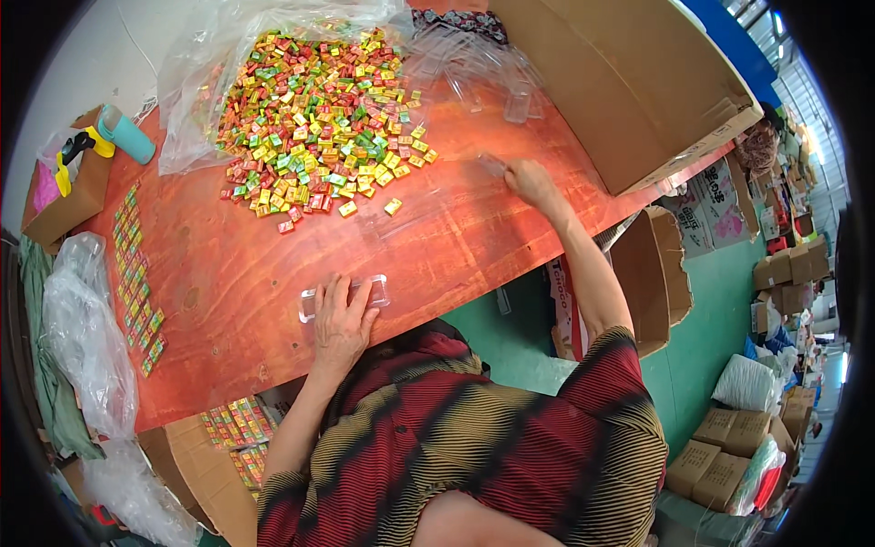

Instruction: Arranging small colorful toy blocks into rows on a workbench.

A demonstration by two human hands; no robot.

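My left hand [341,314] lies on a small clear plastic tray [377,290] near the table's front edge, fingers stretched out over it. Farther right, my right hand [533,184] is closed in a pinch on a clear plastic piece [493,164], held just over the red-brown tabletop; its exact shape is blurred. A big heap of small wrapped blocks [319,118] in yellow, red and green spreads across the far middle. Several more clear plastic trays [478,68] are piled at the back, beside the heap.
A large cardboard box [620,91] stands at the table's right end. Neat rows of small blocks [135,273] line the left side, near a carton with a teal bottle [128,135]. Below the front edge sits an open carton [210,465] of packed trays.
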